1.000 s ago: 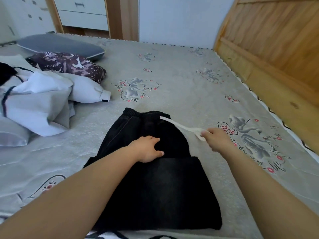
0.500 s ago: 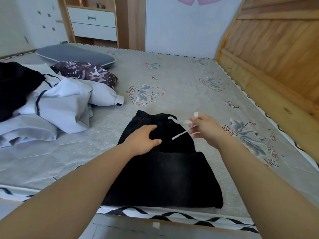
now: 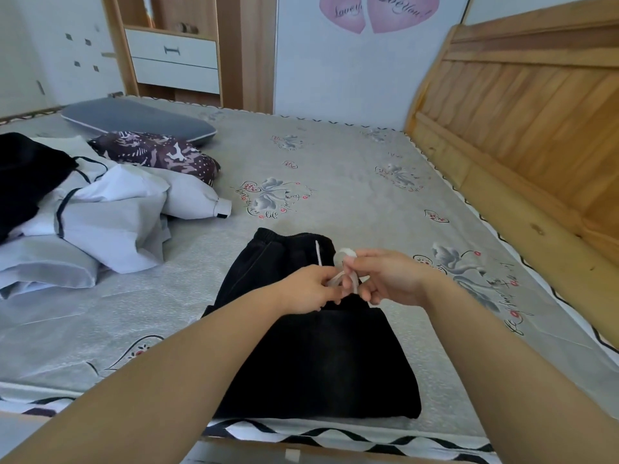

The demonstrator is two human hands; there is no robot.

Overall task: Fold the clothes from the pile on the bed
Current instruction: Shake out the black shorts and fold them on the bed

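A grey bed [image 3: 351, 169] with printed flowers fills the room between a wooden headboard [image 3: 522, 105] on the right and a drawer unit [image 3: 174, 55] by the far wall, where pink heart stickers [image 3: 378, 10] show. A grey pillow [image 3: 137, 120] and the clothes pile [image 3: 83, 209] lie at left. Folded black trousers [image 3: 311, 346] sit at the near edge. Half a second ago the left hand [image 3: 308, 289] lay flat on them; now it joins the right hand [image 3: 388, 279], and both pinch the white drawstring [image 3: 341, 262] above the waistband.
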